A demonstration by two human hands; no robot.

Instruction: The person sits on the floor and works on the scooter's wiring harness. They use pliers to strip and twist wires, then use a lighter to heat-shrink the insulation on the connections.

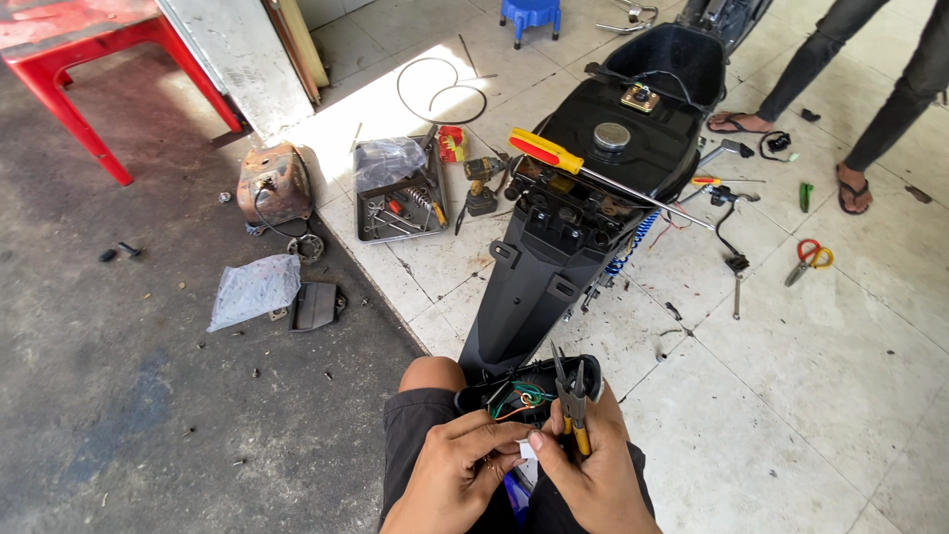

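Note:
My left hand and my right hand meet low in the view over my knees. Between their fingertips they pinch a small white piece. My right hand also grips yellow-handled pliers, jaws pointing up. Just above the hands sits a black tail-light housing with green, orange and black wires spilling from it. A black scooter rear body stretches away from it, with a long screwdriver with a red and yellow handle lying across its top.
A metal tool tray, a cordless drill, a rusty part and a plastic bag lie to the left. Red-handled scissors and small tools lie right. Another person's legs in sandals stand at top right. A red chair stands at top left.

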